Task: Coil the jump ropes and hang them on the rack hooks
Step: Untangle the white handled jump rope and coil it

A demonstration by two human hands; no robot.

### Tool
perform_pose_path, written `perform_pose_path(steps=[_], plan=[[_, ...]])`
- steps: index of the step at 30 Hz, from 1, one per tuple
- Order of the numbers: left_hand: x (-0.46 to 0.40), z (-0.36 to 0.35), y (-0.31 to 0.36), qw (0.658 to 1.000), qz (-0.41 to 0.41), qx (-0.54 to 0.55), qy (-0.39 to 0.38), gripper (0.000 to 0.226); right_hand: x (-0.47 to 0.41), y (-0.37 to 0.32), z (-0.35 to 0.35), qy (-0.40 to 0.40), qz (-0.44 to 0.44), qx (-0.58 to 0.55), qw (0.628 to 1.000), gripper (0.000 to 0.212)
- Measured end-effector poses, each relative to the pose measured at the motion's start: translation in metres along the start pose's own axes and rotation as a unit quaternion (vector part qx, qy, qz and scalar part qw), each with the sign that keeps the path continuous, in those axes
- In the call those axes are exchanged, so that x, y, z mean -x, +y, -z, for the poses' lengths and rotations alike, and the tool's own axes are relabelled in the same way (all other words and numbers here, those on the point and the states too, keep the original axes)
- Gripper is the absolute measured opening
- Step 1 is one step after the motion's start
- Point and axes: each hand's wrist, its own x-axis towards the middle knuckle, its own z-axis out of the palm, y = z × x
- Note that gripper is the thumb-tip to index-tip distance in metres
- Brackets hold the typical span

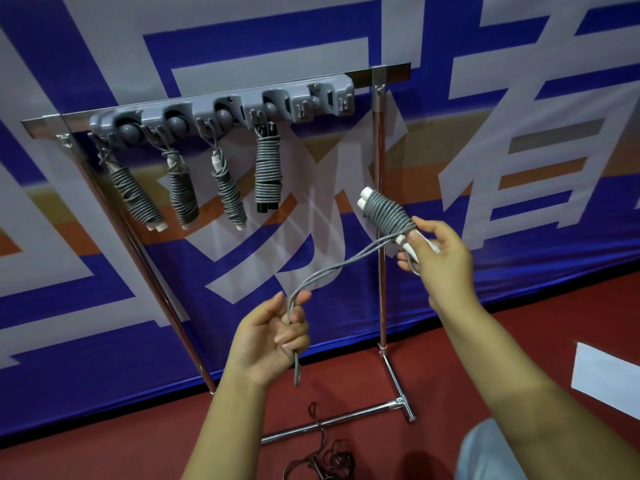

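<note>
Grey cord, doubled, runs between both hands. Right hand pinches the white handles of the jump rope w/ curled thumb & fingers at the bundle's lower end; the wound grey part sticks up toward 10 o'clock from that grip, two white handle tips showing at its far end. Left hand sits at approx 7 o'clock from the right hand, palm up, fingers curled round the loose doubled cord, thumb pressing it from the side. Cord goes from the wrapped bundle down-left in a slack, slightly twisted line into the left fist; a short loop end hangs out below the palm at 6 o'clock.

Rack w/ grey hook strip stands at 10–11 o'clock from the hands, on a chrome stand in front of a blue & white banner. Four coiled ropes hang from it: three grey w/ white handles, one w/ black handles furthest right. Hooks at the strip's right end, approx 12 o'clock above the held bundle, carry nothing. Held rope is well apart from the rack, not touching it.

Dark rope lies tangled on the red floor at 6 o'clock, just beside the stand's foot bar. White sheet at 3 o'clock edge.
</note>
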Motion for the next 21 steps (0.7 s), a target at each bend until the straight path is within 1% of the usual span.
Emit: perform_pose_path(steps=[2, 5, 7, 8, 9, 10, 12, 13, 14, 15, 17, 19, 20, 21], plan=[[0.0, 0.001, -0.003, 0.997, -0.012, -0.07, -0.021, 0.044, -0.003, 0.0, -0.001, 0.001, -0.006, -0.002, 1.0, 0.019], [0.005, -0.006, -0.008, 0.979, -0.003, -0.201, -0.043, 0.036, -0.009, -0.002, -0.004, -0.004, -0.011, -0.01, 1.0, 0.02], [0.009, -0.013, -0.013, 0.962, 0.011, -0.271, -0.033, 0.022, -0.013, -0.006, -0.006, -0.012, -0.008, -0.017, 1.0, 0.019], [0.009, -0.017, -0.016, 0.95, 0.013, -0.313, -0.012, 0.013, -0.014, -0.008, -0.006, -0.017, -0.004, -0.018, 1.0, 0.019], [0.009, -0.021, -0.019, 0.927, 0.015, -0.375, 0.013, 0.005, -0.014, -0.01, -0.006, -0.027, -0.001, -0.015, 1.0, 0.019], [0.006, -0.023, -0.023, 0.883, 0.014, -0.467, 0.045, 0.007, -0.014, -0.011, -0.006, -0.04, 0.003, -0.006, 0.999, 0.021], [-0.004, -0.022, -0.031, 0.754, -0.013, -0.648, 0.106, 0.016, -0.011, -0.013, -0.007, -0.07, 0.012, 0.033, 0.997, 0.025], [-0.008, -0.02, -0.033, 0.703, -0.031, -0.698, 0.133, 0.018, -0.009, -0.013, -0.008, -0.081, 0.019, 0.06, 0.995, 0.025], [-0.013, -0.017, -0.035, 0.678, -0.044, -0.716, 0.162, 0.02, -0.006, -0.014, -0.008, -0.087, 0.029, 0.084, 0.992, 0.025], [-0.018, -0.013, -0.035, 0.676, -0.053, -0.711, 0.189, 0.022, -0.002, -0.015, -0.008, -0.089, 0.039, 0.098, 0.99, 0.024], [-0.025, -0.008, -0.031, 0.692, -0.054, -0.676, 0.245, 0.026, 0.005, -0.017, -0.008, -0.089, 0.059, 0.105, 0.989, 0.024], [-0.029, -0.003, -0.025, 0.683, -0.069, -0.666, 0.293, 0.037, 0.013, -0.02, -0.006, -0.085, 0.077, 0.094, 0.989, 0.025], [-0.028, -0.002, -0.022, 0.687, -0.081, -0.651, 0.313, 0.043, 0.015, -0.02, -0.006, -0.081, 0.083, 0.086, 0.989, 0.025], [-0.028, -0.001, -0.019, 0.707, -0.091, -0.618, 0.33, 0.046, 0.017, -0.02, -0.005, -0.075, 0.089, 0.079, 0.99, 0.026]])
